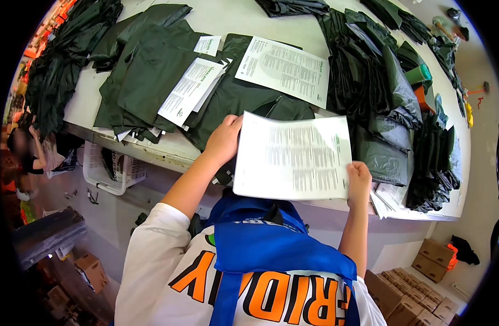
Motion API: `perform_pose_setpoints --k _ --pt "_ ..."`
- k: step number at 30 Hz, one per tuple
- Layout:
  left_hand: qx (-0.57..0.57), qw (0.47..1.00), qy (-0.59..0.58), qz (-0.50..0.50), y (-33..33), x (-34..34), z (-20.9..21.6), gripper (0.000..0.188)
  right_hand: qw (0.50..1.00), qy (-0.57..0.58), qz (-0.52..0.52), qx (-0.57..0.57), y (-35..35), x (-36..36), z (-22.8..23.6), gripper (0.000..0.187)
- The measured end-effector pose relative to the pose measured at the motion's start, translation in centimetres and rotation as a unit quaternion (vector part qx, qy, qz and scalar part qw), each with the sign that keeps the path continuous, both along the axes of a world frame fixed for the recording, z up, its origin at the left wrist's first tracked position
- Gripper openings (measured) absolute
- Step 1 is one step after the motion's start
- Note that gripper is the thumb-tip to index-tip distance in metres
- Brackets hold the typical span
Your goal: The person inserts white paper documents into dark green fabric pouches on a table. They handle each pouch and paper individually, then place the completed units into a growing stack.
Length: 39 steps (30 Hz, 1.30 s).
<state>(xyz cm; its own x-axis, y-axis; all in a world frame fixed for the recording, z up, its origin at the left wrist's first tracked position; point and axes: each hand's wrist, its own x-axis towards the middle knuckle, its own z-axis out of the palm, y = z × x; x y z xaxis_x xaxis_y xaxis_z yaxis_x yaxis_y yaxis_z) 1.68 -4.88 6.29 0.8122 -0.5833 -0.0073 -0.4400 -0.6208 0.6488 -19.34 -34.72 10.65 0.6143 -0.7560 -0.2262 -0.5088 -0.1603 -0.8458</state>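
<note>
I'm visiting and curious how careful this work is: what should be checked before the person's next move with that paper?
1. Left hand grips the printed white paper at its left edge: ok.
2. Right hand grips it near the lower right corner: ok.
3. Print faces up: ok.
4. Only one sheet is held: cannot tell; anything beneath is hidden.
5. Table free of clutter: not ok; dark green folded fabric and other printed papers lie on it.
</note>
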Motion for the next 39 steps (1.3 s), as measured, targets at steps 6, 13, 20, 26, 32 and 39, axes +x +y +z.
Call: perform_pose_setpoints --k 6,13,20,26,32,39 --pt "0.019 0.998 -0.05 -0.03 -0.1 -0.2 -0.3 0.053 0.995 -0.054 -0.075 -0.022 0.2 -0.6 0.0 0.014" --pt "0.042 0.996 -0.044 -0.064 -2.3 -1.2 1.0 0.055 0.946 -0.078 0.044 0.31 6.7 4.1 -5.0 0.017" --pt "-0.026 0.994 0.017 -0.101 -3.1 -3.8 2.8 0.054 0.948 -0.038 0.042 0.312 6.0 4.0 -6.1 0.01" --pt "-0.044 0.995 0.02 -0.092 -2.6 -5.0 3.1 0.053 0.954 -0.1 0.063 0.277 6.8 3.3 -1.1 0.016" --pt "-0.151 0.974 0.156 -0.07 -2.6 -4.8 6.1 0.056 0.907 -0.178 0.074 0.374 6.5 5.1 6.0 0.02" --pt "-0.216 0.956 0.199 -0.014 -0.9 -3.7 9.7 0.058 0.926 -0.227 0.205 0.221 4.7 6.5 14.8 0.013"
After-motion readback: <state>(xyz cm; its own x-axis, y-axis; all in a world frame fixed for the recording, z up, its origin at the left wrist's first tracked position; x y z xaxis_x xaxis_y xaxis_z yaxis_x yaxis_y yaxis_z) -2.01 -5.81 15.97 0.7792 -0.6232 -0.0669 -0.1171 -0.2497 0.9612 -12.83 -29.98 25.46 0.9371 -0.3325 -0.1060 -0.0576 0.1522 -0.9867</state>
